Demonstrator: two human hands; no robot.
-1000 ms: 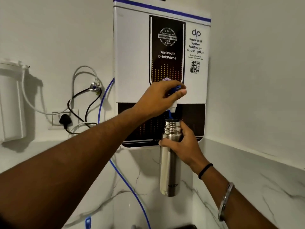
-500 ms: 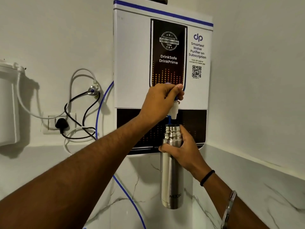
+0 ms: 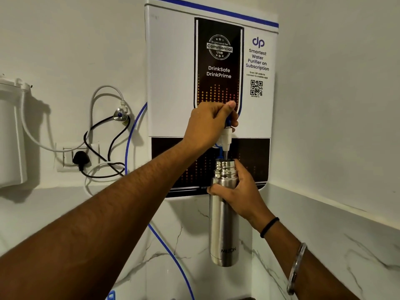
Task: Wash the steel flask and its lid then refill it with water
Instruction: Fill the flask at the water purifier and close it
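Note:
The steel flask [image 3: 224, 230] hangs upright in the air with its open threaded mouth right under the white spout [image 3: 226, 141] of the wall-mounted water purifier [image 3: 173, 83]. My right hand [image 3: 242, 191] grips the flask around its neck. My left hand [image 3: 207, 124] reaches up and pinches the blue tap lever [image 3: 228, 121], which stands raised. A thin stream of water runs from the spout into the flask. The flask's lid is not in view.
A white filter housing [image 3: 10, 135] hangs on the left wall. A black plug [image 3: 80, 158] sits in a wall socket with black and white cables looped beside it. A blue tube [image 3: 168, 252] runs down the marble backsplash. The right wall forms a corner with a marble ledge [image 3: 324, 204].
My left hand has turned the blue lever upward, its thumb now raised. Water now runs from the spout. The view has tilted down slightly; the flask stays under the spout.

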